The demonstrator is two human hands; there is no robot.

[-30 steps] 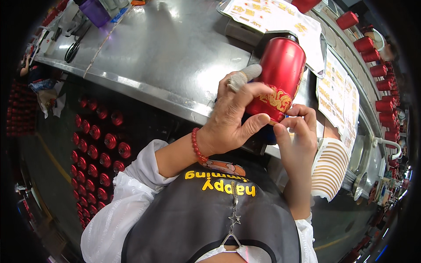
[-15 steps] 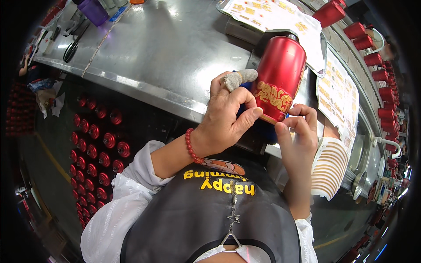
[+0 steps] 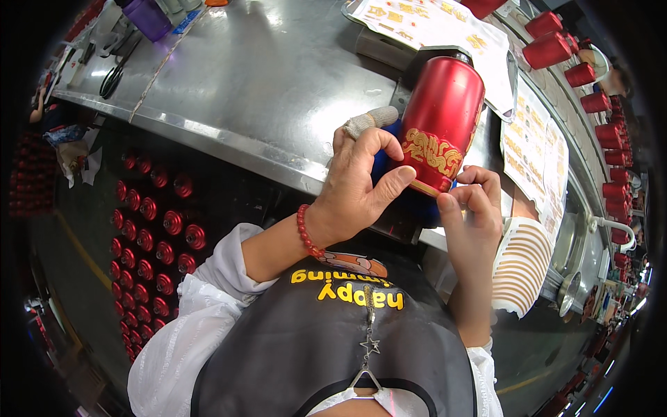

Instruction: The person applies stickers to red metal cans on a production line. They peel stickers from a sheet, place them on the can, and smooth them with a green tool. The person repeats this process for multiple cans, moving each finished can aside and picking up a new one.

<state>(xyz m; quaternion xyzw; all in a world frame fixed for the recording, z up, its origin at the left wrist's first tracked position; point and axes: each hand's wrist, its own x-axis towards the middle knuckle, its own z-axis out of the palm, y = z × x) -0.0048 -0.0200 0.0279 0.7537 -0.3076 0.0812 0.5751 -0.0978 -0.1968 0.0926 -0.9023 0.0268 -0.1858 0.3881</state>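
Note:
A shiny red bottle [image 3: 448,97] with a gold ornamental band lies tilted in a dark holder at the table's edge, its base toward me. A thin gold strip [image 3: 425,187] runs along its base rim. My left hand [image 3: 354,181] is at the bottle's left side, thumb and index finger parted, their tips against the bottle. A cloth finger cover sits on one of its fingers. My right hand [image 3: 476,208] is closed in a pinch at the right end of the gold strip. What lies beneath the bottle is mostly hidden; something blue shows there.
Sheets of gold decals [image 3: 424,28] lie on a tray beyond the bottle; another sheet [image 3: 538,146] hangs at right. A striped strip sheet [image 3: 524,267] is beside my right forearm. Red bottles [image 3: 549,50] line a conveyor at right. Several red bottles [image 3: 174,222] stand below left. Scissors [image 3: 111,82] lie far left.
My left thumb and index finger have moved apart, and the covered finger has drawn back slightly from the bottle. My right hand has hardly moved. Bottles on the conveyor have shifted.

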